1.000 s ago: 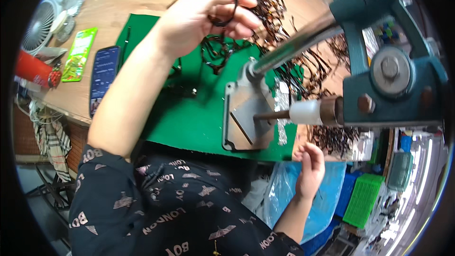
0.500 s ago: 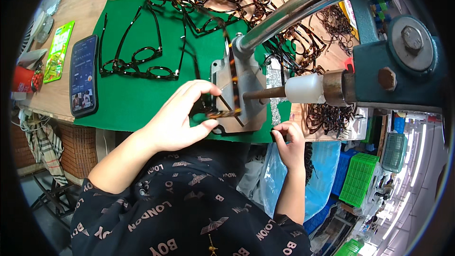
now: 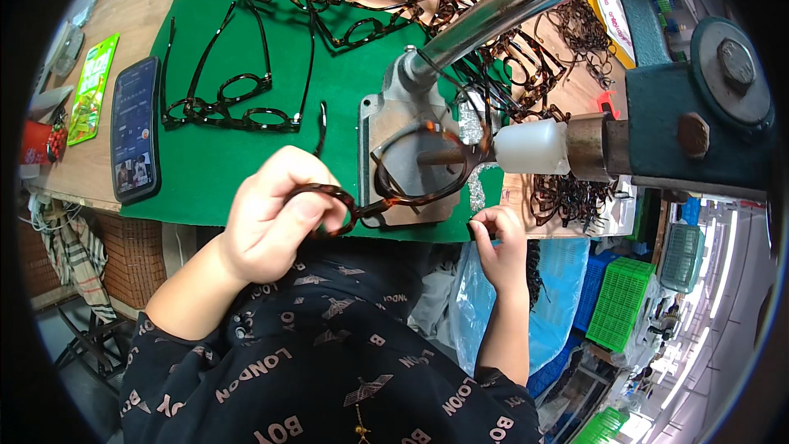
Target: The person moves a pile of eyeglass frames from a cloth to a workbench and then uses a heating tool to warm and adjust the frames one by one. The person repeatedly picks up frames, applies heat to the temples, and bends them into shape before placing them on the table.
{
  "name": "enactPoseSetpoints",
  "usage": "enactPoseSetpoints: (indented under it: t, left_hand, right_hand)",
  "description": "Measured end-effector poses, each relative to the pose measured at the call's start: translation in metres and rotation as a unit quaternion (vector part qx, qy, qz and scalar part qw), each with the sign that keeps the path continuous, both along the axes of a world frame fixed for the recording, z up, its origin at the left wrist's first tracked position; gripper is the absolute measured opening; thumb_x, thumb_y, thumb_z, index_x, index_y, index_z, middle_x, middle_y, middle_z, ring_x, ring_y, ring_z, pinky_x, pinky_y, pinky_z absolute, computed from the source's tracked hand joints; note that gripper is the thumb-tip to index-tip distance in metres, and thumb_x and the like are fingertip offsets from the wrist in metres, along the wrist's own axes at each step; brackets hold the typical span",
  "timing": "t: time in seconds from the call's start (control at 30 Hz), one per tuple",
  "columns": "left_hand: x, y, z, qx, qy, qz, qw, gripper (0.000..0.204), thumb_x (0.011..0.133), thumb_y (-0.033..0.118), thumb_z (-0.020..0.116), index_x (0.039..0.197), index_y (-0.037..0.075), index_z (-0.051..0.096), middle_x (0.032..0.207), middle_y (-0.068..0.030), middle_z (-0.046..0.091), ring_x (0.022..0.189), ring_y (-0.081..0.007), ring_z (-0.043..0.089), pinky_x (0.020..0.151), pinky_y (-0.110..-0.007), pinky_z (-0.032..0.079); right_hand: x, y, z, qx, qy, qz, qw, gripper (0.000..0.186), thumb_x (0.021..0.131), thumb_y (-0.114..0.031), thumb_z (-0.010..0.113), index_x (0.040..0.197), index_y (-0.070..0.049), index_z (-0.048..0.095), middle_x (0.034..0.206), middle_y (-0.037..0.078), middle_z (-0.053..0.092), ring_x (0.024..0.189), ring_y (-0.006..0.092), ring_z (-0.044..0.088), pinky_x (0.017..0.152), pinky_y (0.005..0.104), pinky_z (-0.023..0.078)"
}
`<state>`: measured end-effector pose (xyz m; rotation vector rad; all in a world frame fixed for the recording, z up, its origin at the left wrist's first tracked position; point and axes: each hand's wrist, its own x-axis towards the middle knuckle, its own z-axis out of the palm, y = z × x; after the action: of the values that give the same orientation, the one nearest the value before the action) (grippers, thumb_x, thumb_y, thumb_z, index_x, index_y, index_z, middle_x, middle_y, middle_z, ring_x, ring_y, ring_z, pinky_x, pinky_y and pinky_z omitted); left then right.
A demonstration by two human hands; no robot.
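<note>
A tortoiseshell plastic spectacle frame (image 3: pixel 386 185) is pinched in the closed left hand (image 3: pixel 275 214) against a grey metal press plate (image 3: pixel 408 127). A small dark piece is gripped by the right hand (image 3: pixel 499 238). Beyond, black frames (image 3: pixel 230 111) lie on green felt (image 3: pixel 205 173).

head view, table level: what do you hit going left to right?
Red cup → green snack packet → black smartphone → black-framed glasses on green mat → left hand holding tortoiseshell glasses frame → white cylindrical press tip → teal machine body.
</note>
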<state>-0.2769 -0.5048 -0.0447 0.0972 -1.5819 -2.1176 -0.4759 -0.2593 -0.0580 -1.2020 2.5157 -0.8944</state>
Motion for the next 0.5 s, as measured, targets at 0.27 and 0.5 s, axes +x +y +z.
enactPoseSetpoints:
  t: [0.27, 0.5]
  left_hand:
    - [0.011, 0.001, 0.033, 0.174, 0.094, -0.059, 0.978, 0.051, 0.075, 0.003, 0.059, 0.119, 0.006, 0.033, 0.1, -0.0177, 0.056, 0.086, -0.0247, 0.06, 0.069, -0.028, 0.044]
    - [0.006, 0.008, 0.049, 0.158, -0.011, 0.026, 0.987, 0.081, 0.073, 0.013, 0.07, 0.133, 0.0, 0.018, 0.087, -0.0186, 0.064, 0.078, -0.0197, 0.061, 0.066, -0.023, 0.046]
  right_hand:
    - [-0.001, 0.007, -0.002, -0.016, -0.024, -0.023, 0.999, 0.009, 0.074, 0.001, 0.064, 0.08, 0.0, 0.057, 0.079, 0.009, 0.057, 0.068, 0.0174, 0.056, 0.061, 0.0261, 0.046]
    - [-0.013, 0.001, -0.002, -0.002, 0.079, 0.087, 0.993, 0.011, 0.073, 0.001, 0.065, 0.08, -0.001, 0.057, 0.077, 0.009, 0.055, 0.069, 0.0201, 0.054, 0.062, 0.0285, 0.044]
